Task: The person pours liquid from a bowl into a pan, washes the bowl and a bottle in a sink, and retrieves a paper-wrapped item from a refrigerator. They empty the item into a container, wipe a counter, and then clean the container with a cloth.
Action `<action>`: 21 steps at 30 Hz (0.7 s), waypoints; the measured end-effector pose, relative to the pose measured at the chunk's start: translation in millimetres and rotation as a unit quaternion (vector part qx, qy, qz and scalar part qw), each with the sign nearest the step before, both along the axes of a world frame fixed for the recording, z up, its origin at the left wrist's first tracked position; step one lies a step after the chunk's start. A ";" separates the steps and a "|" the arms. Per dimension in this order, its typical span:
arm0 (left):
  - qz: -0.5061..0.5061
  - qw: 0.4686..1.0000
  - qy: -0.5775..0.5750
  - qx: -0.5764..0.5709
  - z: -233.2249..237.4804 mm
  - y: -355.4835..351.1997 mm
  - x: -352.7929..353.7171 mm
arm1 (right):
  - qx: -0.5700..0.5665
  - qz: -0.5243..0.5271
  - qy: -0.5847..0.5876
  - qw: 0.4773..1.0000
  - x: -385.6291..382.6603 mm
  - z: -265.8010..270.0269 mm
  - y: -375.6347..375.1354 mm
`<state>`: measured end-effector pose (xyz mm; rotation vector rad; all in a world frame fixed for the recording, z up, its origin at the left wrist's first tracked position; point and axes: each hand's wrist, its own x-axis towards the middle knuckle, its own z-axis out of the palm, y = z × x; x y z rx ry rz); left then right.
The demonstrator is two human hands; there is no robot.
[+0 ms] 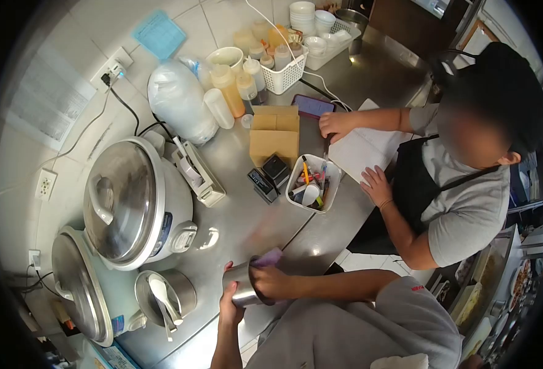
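Observation:
My left hand (232, 299) is wrapped round the outside of a stainless steel pot (239, 284), which is tilted on its side above the counter's front edge. At the pot's mouth, my right hand (269, 283) is closed on a purple cloth (269, 257). Part of the cloth sticks out over the rim; my right fingertips are partly hidden. Left of my hands stands another metal pot (179, 289) with white-handled scoops (161, 292) in it.
Two large rice cookers (127, 203) line the left wall. Ahead are a white tub of pens (314, 184), a cardboard box (274, 132), sauce bottles (224, 86) and a phone (313, 106). A co-worker (462, 178) at the right rests both hands on papers (364, 150).

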<state>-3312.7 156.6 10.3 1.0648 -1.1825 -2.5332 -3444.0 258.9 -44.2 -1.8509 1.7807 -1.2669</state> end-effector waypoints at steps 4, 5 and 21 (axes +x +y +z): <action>-0.135 0.928 -0.116 -0.327 10.6 -2.8 -17.7 | 0.167 0.078 -0.561 0.807 18.7 -52.0 -5.0; -0.190 0.883 -0.125 -0.411 10.5 -4.1 -21.9 | 0.173 0.100 -0.534 0.822 19.3 -53.3 -4.0; 0.008 0.994 0.052 -0.100 15.0 -30.9 -9.3 | 0.247 0.175 -0.620 0.724 -33.3 -35.4 34.1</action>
